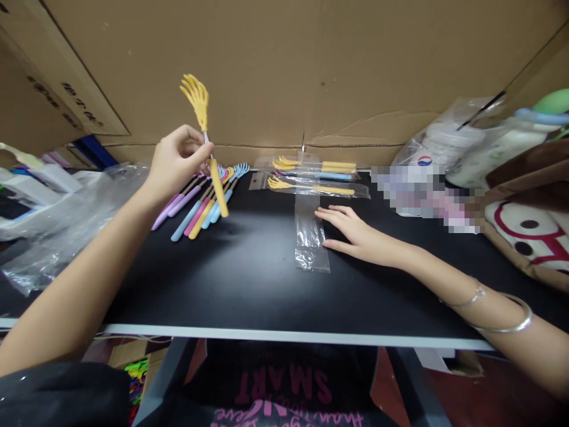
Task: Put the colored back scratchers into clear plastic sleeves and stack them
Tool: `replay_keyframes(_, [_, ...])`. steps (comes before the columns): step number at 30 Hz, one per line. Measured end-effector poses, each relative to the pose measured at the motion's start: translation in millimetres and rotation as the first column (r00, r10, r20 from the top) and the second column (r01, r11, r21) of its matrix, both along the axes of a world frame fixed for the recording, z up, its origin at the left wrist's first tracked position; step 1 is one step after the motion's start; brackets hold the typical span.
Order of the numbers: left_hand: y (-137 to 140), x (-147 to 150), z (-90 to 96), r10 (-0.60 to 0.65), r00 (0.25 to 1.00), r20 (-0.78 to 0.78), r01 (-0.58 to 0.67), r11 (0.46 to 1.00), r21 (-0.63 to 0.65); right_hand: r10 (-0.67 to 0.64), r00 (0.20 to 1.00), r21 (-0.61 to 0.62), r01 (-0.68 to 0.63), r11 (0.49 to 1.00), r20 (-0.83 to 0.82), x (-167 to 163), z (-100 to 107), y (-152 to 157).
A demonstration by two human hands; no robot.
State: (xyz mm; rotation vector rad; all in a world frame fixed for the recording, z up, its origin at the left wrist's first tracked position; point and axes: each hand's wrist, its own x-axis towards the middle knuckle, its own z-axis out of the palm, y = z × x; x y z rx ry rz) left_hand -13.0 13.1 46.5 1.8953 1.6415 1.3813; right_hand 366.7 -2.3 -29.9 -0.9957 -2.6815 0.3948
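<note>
My left hand point(184, 155) is raised above the table, pinching a yellow back scratcher point(217, 184) by its metal rod, claw end up. Fingers stretched, my right hand point(351, 234) rests at the right edge of a flat clear plastic bag point(311, 237) on the black tabletop. Several loose back scratchers point(202, 216) in purple, blue, pink and yellow lie below and beside my left hand. Behind the flat bag, a bagged yellow back scratcher point(329, 190) lies crosswise, with more bagged ones point(340, 167) near the back wall.
Cardboard point(267, 71) walls in the back. Crumpled clear plastic point(84, 213) and white boxes point(57, 184) sit at left. A plastic bag with a cup point(448, 142), a bottle point(493, 154) and a brown cloth bag point(528, 196) stand at right. The table's pale front edge point(284, 337) runs across.
</note>
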Motion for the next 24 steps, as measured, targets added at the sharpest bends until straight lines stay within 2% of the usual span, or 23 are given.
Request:
replay_keyframes(3, [-9, 30, -6.4, -0.149, 0.979, 0.140, 0.139, 0.987, 0.080, -0.003, 1.000, 0.033, 0.004, 0.999, -0.022, -1, 1, 0])
replay_keyframes(6, [-19, 60, -19.7, -0.269, 0.929, 0.253, 0.283, 0.959, -0.022, 0.001, 0.998, 0.047, 0.002, 0.999, -0.061, -6, 5, -4])
replay_keyframes(8, [-25, 78, -30.7, -0.328, 0.885, 0.329, 0.383, 0.917, -0.115, -0.013, 0.995, 0.011, 0.014, 1.000, -0.103, -10, 11, -10])
replay_keyframes(12, [-38, 109, -48.0, -0.392, 0.787, 0.477, 0.529, 0.826, -0.195, 0.015, 0.961, -0.165, -0.063, 0.984, -0.274, -18, 22, -22])
replay_keyframes(15, [-45, 126, -53.0, -0.413, 0.736, 0.536, 0.582, 0.791, -0.190, 0.002, 0.898, -0.361, -0.178, 0.915, -0.439, -23, 25, -29])
replay_keyframes(20, [-38, 137, -51.3, -0.526, 0.722, 0.450, 0.643, 0.751, -0.154, -0.184, 0.805, -0.608, -0.254, 0.752, -0.564, -25, 23, -30])
replay_keyframes(22, [-26, 134, -50.5, -0.608, 0.713, 0.348, 0.680, 0.720, -0.135, -0.280, 0.759, -0.638, -0.223, 0.737, -0.588, -25, 24, -26])
replay_keyframes(24, [-13, 128, -51.2, -0.685, 0.709, 0.168, 0.704, 0.699, -0.123, -0.390, 0.692, -0.656, -0.159, 0.738, -0.607, -23, 25, -21])
